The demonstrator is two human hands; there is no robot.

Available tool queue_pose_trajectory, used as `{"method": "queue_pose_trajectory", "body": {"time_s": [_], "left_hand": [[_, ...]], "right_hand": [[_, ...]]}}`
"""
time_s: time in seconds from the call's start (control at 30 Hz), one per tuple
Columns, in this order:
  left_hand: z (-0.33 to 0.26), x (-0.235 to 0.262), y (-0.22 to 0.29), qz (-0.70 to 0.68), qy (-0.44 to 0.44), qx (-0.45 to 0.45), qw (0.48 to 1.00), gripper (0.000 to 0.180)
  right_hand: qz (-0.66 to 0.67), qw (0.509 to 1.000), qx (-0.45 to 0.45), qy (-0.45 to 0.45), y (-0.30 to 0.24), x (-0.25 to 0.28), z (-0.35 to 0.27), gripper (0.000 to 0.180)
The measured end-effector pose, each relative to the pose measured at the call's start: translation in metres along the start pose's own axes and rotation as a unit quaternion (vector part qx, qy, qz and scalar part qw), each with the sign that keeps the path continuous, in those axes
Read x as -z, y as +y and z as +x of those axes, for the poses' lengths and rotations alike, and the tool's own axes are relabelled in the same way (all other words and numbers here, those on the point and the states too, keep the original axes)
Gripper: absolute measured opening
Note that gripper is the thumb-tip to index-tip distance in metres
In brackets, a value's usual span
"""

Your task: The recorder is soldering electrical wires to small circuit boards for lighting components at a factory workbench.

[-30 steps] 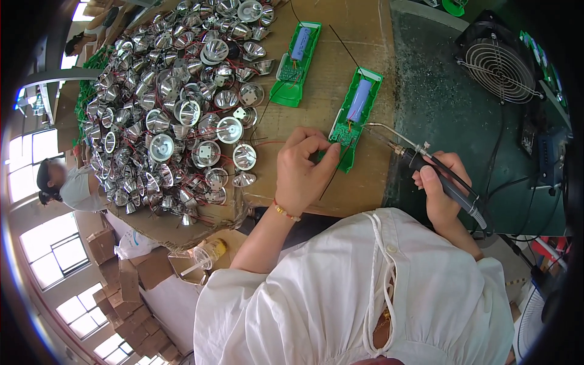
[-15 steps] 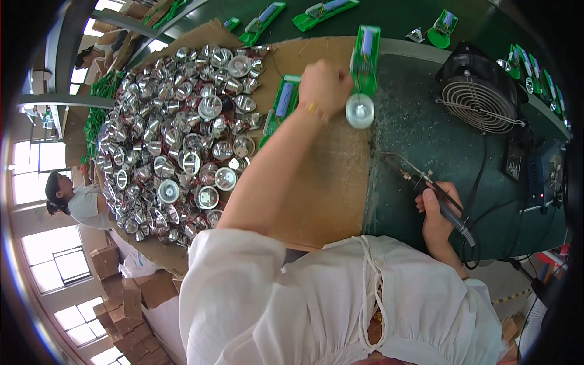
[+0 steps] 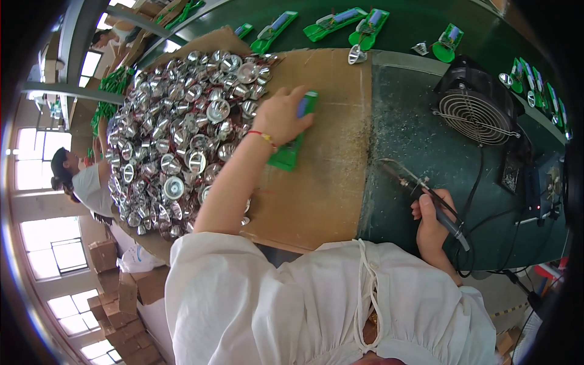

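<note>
My left hand reaches over a green plastic housing lying on the cardboard sheet. Its fingers and thumb are bent around the housing's upper part, and a blue cell shows beside the fingertips. The palm hides much of the housing's inside. In my right hand is a soldering iron with a dark handle, its thin tip pointing up and left over the dark green mat. To the left of my left arm lies a large heap of shiny reflector cups with red wires.
Along the far edge lie several green housings with blue cells; one has a reflector hanging from it. A black fan with a wire grille stands at the right, near a powered box and loose cables. People work at the far left.
The housing with its reflector has gone from the cardboard's far right side to the row beyond. My left hand has moved left and nearer, onto another housing. The right hand keeps the iron.
</note>
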State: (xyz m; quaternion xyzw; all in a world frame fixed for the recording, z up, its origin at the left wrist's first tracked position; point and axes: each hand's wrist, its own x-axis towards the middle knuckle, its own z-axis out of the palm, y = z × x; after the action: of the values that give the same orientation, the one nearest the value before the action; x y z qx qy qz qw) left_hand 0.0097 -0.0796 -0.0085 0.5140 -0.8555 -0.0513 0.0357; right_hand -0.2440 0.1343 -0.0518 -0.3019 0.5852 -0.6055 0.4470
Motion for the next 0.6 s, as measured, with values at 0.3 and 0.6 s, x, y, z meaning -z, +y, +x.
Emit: {"method": "queue_pose_trajectory", "body": {"time_s": [0.3,0.6], "left_hand": [[-0.082,0.0,0.061,-0.238,0.187,0.089,0.949,0.05],[-0.077,0.013,-0.036,0.206,0.268,0.283,0.898,0.035]], "right_hand": [[-0.016,0.995,0.083,0.056,0.003,0.001,-0.002,0.017],[-0.022,0.995,0.092,0.023,0.006,-0.006,-0.009,0.017]]}}
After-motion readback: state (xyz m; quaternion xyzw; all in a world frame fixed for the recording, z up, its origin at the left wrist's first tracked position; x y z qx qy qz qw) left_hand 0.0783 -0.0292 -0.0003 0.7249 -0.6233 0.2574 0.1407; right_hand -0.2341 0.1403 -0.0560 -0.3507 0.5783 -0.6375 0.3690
